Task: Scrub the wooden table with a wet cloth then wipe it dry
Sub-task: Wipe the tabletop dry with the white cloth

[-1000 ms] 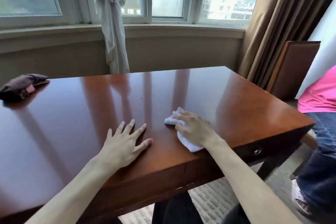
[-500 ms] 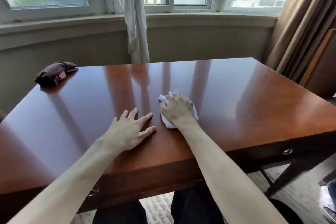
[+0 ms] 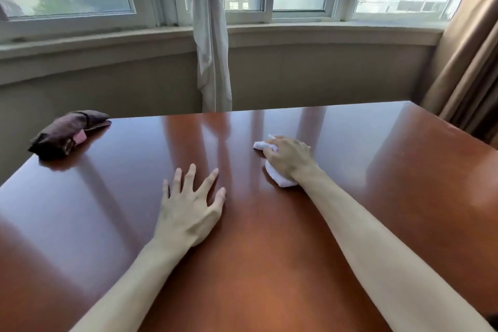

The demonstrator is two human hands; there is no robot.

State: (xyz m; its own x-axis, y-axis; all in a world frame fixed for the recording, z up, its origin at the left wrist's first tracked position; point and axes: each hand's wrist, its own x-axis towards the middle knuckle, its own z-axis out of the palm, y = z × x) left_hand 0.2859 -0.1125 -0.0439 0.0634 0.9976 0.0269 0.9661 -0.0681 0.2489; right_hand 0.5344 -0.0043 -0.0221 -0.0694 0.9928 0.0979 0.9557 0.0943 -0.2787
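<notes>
The glossy reddish wooden table [image 3: 377, 197] fills the lower part of the head view. My right hand [image 3: 289, 158] lies on a small white cloth [image 3: 277, 178] near the table's middle, fingers curled over it and pressing it onto the wood. Parts of the cloth stick out at the fingertips and under the wrist. My left hand [image 3: 188, 210] rests flat on the table to the left of the cloth, fingers spread, holding nothing.
A dark brown folded cloth [image 3: 67, 133] with a pink tag lies at the table's far left corner. Behind the table run a window sill and wall, with a knotted white curtain [image 3: 211, 48] hanging at the middle and brown drapes [image 3: 469, 62] at the right.
My right hand has slid the white cloth farther from me across the table. The view has shifted forward over the table. My left hand stays flat on the wood.
</notes>
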